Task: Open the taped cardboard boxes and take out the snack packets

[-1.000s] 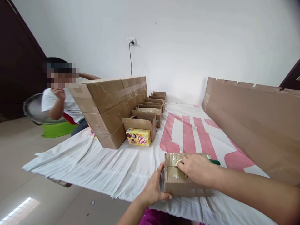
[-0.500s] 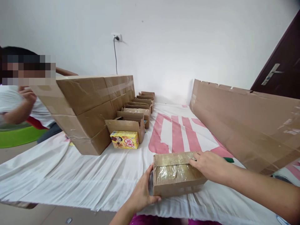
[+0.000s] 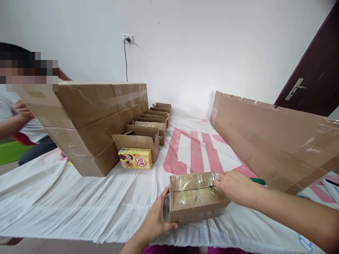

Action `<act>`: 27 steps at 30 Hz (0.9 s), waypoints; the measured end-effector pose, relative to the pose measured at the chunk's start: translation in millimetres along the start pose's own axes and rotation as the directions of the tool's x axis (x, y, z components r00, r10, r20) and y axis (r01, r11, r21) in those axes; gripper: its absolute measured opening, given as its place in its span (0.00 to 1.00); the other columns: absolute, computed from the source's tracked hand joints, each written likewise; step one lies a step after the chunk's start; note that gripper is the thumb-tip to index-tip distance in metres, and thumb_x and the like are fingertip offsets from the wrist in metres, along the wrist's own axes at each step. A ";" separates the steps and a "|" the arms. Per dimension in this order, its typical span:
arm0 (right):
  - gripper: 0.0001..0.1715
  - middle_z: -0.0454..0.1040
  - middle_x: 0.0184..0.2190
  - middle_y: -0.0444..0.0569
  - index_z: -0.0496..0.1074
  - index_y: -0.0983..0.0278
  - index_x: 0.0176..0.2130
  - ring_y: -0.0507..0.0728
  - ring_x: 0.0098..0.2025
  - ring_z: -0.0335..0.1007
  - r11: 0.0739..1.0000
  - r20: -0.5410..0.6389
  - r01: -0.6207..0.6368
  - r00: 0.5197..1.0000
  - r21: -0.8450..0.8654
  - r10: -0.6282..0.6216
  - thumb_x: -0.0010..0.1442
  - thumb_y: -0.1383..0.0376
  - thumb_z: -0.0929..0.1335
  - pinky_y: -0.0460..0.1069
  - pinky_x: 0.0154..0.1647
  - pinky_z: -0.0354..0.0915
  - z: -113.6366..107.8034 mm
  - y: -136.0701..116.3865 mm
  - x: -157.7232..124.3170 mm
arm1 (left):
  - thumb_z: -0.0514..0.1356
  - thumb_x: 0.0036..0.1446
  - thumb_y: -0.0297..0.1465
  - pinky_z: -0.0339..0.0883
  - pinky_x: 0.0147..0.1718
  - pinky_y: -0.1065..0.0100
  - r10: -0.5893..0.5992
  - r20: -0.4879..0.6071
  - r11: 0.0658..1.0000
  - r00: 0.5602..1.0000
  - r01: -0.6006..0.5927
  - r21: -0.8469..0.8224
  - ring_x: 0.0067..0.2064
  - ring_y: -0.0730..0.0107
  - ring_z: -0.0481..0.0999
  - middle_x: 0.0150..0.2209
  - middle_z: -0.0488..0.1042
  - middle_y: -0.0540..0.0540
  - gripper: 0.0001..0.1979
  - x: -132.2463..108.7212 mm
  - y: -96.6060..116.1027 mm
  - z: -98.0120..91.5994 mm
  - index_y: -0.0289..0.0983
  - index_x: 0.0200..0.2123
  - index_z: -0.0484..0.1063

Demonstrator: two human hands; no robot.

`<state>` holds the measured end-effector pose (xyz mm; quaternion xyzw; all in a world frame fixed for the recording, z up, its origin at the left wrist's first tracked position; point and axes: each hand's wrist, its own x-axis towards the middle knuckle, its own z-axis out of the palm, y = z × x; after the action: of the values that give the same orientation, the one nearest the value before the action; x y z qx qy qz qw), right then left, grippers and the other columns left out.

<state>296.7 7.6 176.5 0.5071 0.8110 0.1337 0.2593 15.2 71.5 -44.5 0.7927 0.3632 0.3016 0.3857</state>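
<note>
A small cardboard box [image 3: 200,208] with shiny clear tape across its top lies in front of me on the cloth-covered table. My left hand [image 3: 158,215] grips its left end, thumb at the near corner and fingers along the side. At the right of the top, my right hand [image 3: 233,185] has its fingers closed at the edge of the taped flap [image 3: 193,180]. The flap's far part looks slightly raised along the seam. What is inside the box stays hidden. Just beyond my right wrist, part of a green object [image 3: 258,181] shows; its kind is unclear.
Stacked large cartons [image 3: 87,106] form a wall on the left, with a row of open small boxes [image 3: 136,141] beside it. A yellow printed snack box [image 3: 135,158] stands at the row's front. A cardboard panel [image 3: 265,137] borders the right. Another person [image 3: 25,113] sits behind the cartons.
The flap on the small box has tilted up a little at the seam under my right fingers. Both hands keep their places on the box. The view has shifted slightly.
</note>
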 end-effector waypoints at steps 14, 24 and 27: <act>0.16 0.76 0.28 0.48 0.72 0.65 0.37 0.57 0.28 0.73 0.999 0.003 0.050 0.999 0.011 -0.050 0.51 0.80 0.66 0.49 0.22 0.50 13.4 18.2 -4.1 | 0.72 0.39 0.41 0.52 0.62 0.42 0.028 -0.030 1.000 0.999 -0.028 -0.008 0.65 0.38 0.57 0.66 0.55 0.35 0.61 1.1 0.6 -0.2 0.44 0.69 0.37; 0.19 0.76 0.30 0.52 0.74 0.65 0.40 0.58 0.31 0.75 0.995 0.071 -0.096 0.993 -0.012 0.096 0.52 0.80 0.64 0.47 0.25 0.55 11.0 18.9 -14.2 | 0.72 0.39 0.39 0.51 0.62 0.43 0.017 -0.021 0.999 1.000 -0.018 -0.042 0.65 0.40 0.56 0.67 0.54 0.35 0.60 0.4 -0.5 -0.8 0.43 0.68 0.37; 0.12 0.75 0.29 0.50 0.73 0.63 0.35 0.57 0.31 0.73 0.970 -0.031 -0.135 0.989 0.201 0.144 0.60 0.74 0.62 0.47 0.27 0.58 13.9 30.7 -24.9 | 0.72 0.40 0.38 0.51 0.63 0.44 0.013 -0.024 0.998 1.000 -0.014 -0.068 0.66 0.41 0.56 0.67 0.53 0.35 0.60 -0.6 1.1 -1.6 0.43 0.68 0.37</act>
<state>336.3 -1.4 186.8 0.5832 0.7882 0.0817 0.1789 14.1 71.1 -42.9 0.7778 0.3518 0.3260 0.4062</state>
